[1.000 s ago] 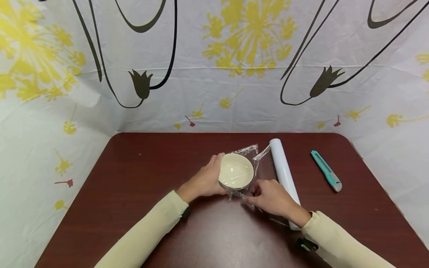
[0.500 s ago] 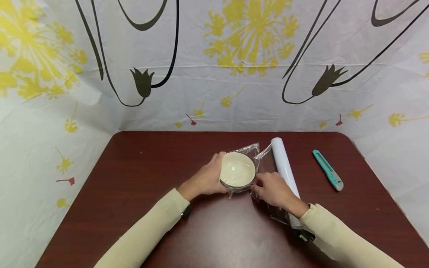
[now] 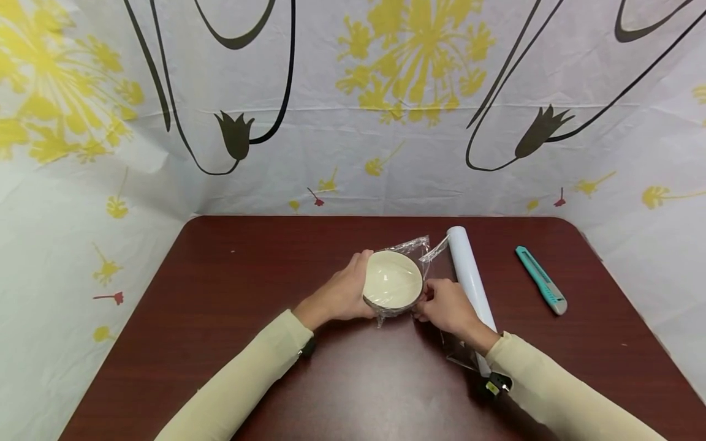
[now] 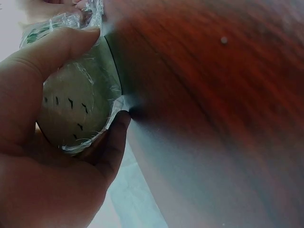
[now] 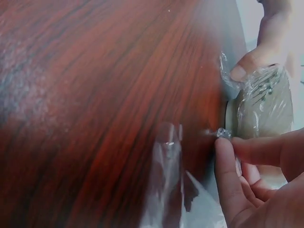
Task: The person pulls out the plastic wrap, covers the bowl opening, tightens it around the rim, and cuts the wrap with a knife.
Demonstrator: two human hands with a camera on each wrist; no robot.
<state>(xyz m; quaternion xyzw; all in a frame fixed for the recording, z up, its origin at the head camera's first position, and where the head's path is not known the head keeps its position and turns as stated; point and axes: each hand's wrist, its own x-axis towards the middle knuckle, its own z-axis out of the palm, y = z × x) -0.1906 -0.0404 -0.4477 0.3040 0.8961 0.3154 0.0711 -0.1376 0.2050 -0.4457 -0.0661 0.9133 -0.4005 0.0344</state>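
A bowl (image 3: 393, 278) with a cream inside and a dark rim is covered by clear plastic wrap (image 3: 412, 246). My left hand (image 3: 346, 289) grips its left side. In the left wrist view, thumb and fingers spread round the bowl's wall (image 4: 76, 107), which bears small dark marks under the wrinkled film. At the bowl's lower right, my right hand (image 3: 448, 307) pinches the film. The right wrist view shows a bunched bit of plastic wrap (image 5: 223, 133) between thumb and fingertip, close beside the bowl's base.
Right of the bowl lies a white plastic wrap roll (image 3: 470, 269), with loose film stretching from it toward the bowl. A teal utility knife (image 3: 542, 280) rests farther right on the dark red table (image 3: 265, 269). A patterned sheet (image 3: 309, 141) hangs behind the table.
My right hand has moved up and slightly right, drawing the film's lower edge in close against the bowl. The left hand keeps its grip; the bowl has barely shifted.
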